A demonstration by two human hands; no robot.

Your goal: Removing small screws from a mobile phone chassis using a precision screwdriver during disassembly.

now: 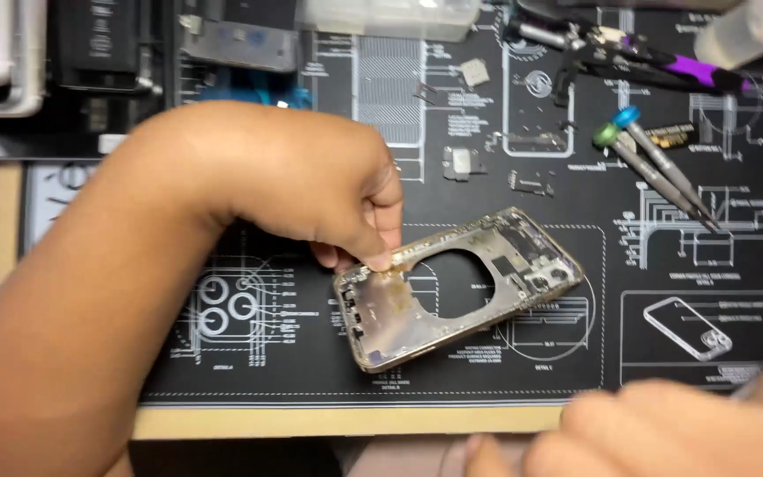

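Stripped phone housing (461, 287) lies flat on the black repair mat (664, 353), roughly centre, long axis slanting up to the right. It is an emptied metal frame with a large round cut-out in the back plate, so the mat shows through the hole.

Left hand (298, 181) comes in from the left with the fingers curled down; thumb and forefinger are pinched at the frame's upper long edge, near its left end. Judged purpose: pinning the frame against the mat so it does not slide (the pinch may also be on something small at the edge; too small to tell).

Right hand (664, 428) sits blurred at the lower right corner, close to the lens and well apart from the frame. Cannot tell whether it is open, closed or holding anything.

Tools are parked along the upper right, clear of the work: two screwdrivers (655, 163) with blue and green caps lying side by side, and a purple-handled tool (664, 62) above them. Small loose metal plates (461, 161) rest on the mat above the frame.

Mat markings: white line diagrams and boxed outlines over the whole surface, a triple-ring drawing lower left, a phone outline in a box lower right. Pale counter (328, 422) edge shows below the mat.
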